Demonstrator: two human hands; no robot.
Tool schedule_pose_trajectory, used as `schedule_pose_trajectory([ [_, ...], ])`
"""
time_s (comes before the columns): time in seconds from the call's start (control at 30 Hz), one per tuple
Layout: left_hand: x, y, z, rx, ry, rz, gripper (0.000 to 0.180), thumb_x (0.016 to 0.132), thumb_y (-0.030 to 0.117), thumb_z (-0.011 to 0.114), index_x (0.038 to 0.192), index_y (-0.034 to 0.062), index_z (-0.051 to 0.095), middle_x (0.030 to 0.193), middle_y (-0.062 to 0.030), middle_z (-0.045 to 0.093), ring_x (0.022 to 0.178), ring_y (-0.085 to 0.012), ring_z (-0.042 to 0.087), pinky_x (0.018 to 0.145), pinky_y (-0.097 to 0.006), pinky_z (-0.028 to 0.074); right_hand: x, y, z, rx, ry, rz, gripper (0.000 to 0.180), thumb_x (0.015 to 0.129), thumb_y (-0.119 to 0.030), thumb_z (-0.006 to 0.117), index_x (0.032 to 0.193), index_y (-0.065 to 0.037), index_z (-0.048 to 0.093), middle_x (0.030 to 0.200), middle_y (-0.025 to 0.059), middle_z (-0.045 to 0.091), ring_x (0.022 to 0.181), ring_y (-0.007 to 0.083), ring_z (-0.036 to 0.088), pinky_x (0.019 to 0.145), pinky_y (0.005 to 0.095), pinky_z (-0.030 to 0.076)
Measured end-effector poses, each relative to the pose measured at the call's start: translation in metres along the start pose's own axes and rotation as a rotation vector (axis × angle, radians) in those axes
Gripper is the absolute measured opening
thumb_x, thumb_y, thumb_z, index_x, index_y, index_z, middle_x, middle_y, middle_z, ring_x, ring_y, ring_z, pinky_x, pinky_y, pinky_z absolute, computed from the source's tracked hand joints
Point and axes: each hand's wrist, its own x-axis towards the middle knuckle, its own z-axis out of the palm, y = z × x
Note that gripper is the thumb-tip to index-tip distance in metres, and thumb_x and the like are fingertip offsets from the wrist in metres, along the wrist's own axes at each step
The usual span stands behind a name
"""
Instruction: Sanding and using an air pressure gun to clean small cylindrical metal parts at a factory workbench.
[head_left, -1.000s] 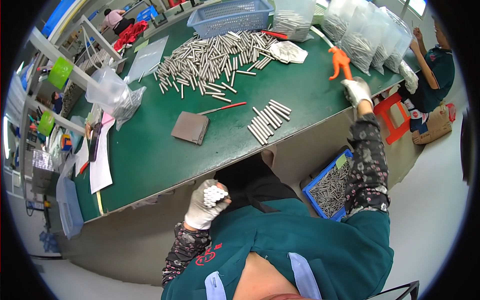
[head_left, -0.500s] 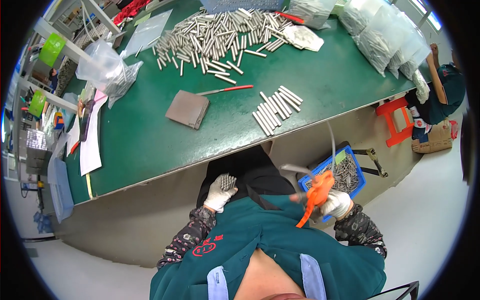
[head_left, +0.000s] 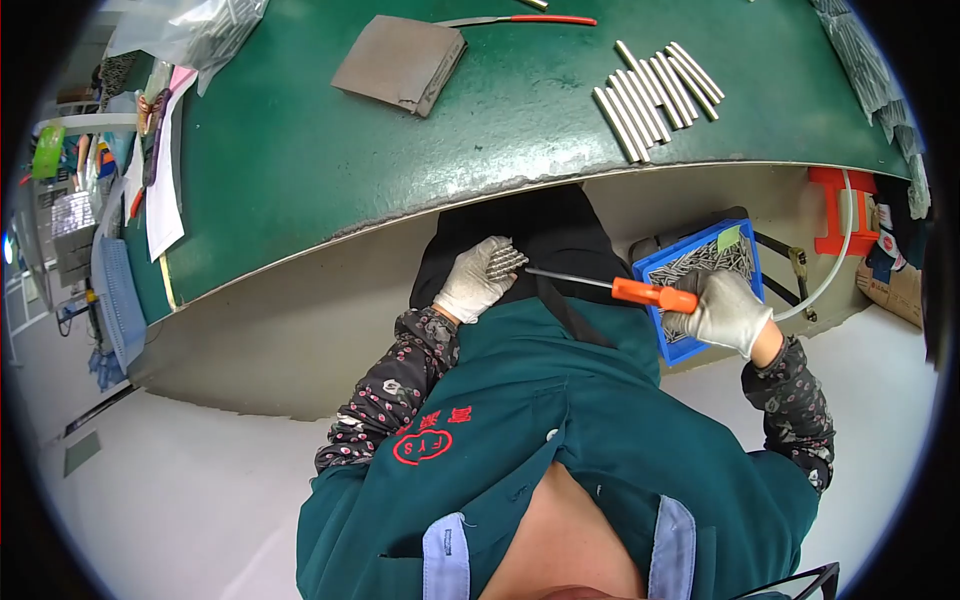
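Note:
My gloved left hand (head_left: 472, 284) is closed around a bundle of short metal pins (head_left: 506, 259) above my lap, their ends turned toward the right. In my gloved right hand (head_left: 730, 312) is an orange air blow gun (head_left: 650, 294). Its long thin metal nozzle points left, with the tip close to the pin ends. Beneath the right hand stands a blue bin (head_left: 672, 352) with many metal pins in it. On the green table (head_left: 300, 165), several longer metal pins (head_left: 662, 98) lie side by side near the front edge.
A brown block (head_left: 395, 60) and a thin red-handled tool (head_left: 555, 19) lie farther back. Bagged pins (head_left: 215, 35) and paper (head_left: 168, 215) are at the left. Right of the bin are a clear hose (head_left: 832, 275), a red stool (head_left: 828, 210) and a carton (head_left: 885, 290).
My view has tipped down toward my lap. The right hand has turned the blow gun, so its nozzle now points at the pins in my left hand, which keeps its hold.

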Motion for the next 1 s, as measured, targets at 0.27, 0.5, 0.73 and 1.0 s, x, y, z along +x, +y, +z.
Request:
schedule_pose_trajectory([
  [0.27,-0.003,-0.015,0.002,-0.016,-0.03,-0.007,0.049,0.07,-0.003,0.066,0.114,-0.0002,0.044,0.096,-0.006,0.058,0.088,-0.0108,0.057,0.078,-0.022,0.047,0.016,-0.021,-0.003,-0.298,0.078,0.111,0.036,0.067,-0.043,0.065,0.073,-0.008,0.063,0.058,0.0143,0.057,0.058,0.0314,0.058,0.057,0.0396,0.046],
  [0.5,-0.001,-0.014,0.001,-0.025,-0.049,-0.032,0.048,0.071,-0.005,0.064,0.114,-0.0006,0.043,0.096,-0.0065,0.058,0.089,-0.0121,0.057,0.079,-0.023,0.047,0.019,-0.032,-0.007,-0.348,0.091,0.092,0.039,0.066,-0.045,0.065,0.075,-0.007,0.064,0.058,0.0143,0.058,0.058,0.0311,0.058,0.057,0.0389,0.046],
  [0.73,0.0,-0.012,0.001,-0.072,-0.092,-0.06,0.049,0.072,-0.005,0.061,0.118,-0.0027,0.042,0.104,-0.0118,0.057,0.096,-0.0171,0.058,0.084,-0.025,0.047,0.02,-0.033,-0.007,-0.33,0.091,0.133,0.038,0.066,-0.044,0.066,0.074,-0.007,0.064,0.058,0.0132,0.059,0.059,0.0303,0.059,0.057,0.0385,0.046],
  [1.0,0.003,-0.017,0.002,-0.082,-0.099,-0.104,0.051,0.073,-0.006,0.061,0.119,-0.0018,0.04,0.104,-0.0099,0.057,0.097,-0.0156,0.057,0.084,-0.025,0.046,0.022,-0.034,-0.009,-0.313,0.059,0.148,0.042,0.066,-0.048,0.065,0.075,-0.006,0.064,0.058,0.0141,0.059,0.058,0.0309,0.059,0.057,0.0382,0.047],
])
